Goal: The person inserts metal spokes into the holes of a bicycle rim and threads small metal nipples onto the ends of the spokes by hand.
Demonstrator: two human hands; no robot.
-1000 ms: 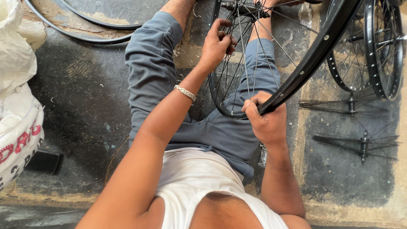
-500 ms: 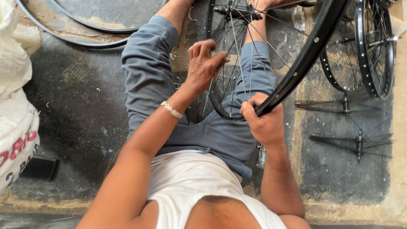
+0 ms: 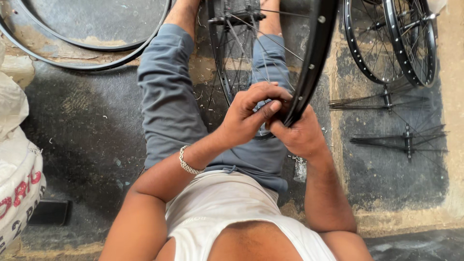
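A black bicycle wheel rim (image 3: 313, 58) with thin spokes (image 3: 251, 53) and a hub (image 3: 237, 17) stands between my legs. My right hand (image 3: 302, 135) grips the rim's lower edge from below. My left hand (image 3: 253, 113) has its fingers curled at the same spot, thumb and fingertips pinching at a spoke end by the rim. A silver bracelet (image 3: 188, 164) sits on my left wrist. I sit on the floor in grey trousers (image 3: 169, 101) and a white vest.
Two more spoked black wheels (image 3: 386, 43) lean at the top right. Hubs with loose spoke bundles (image 3: 401, 140) lie on the floor at right. Bare rims (image 3: 87, 53) lie top left. A white sack (image 3: 19, 183) and a dark flat object (image 3: 48, 212) sit at left.
My left hand came down from the upper spokes near the hub to the rim's lower edge, meeting my right hand. The right hand kept its grip on the rim.
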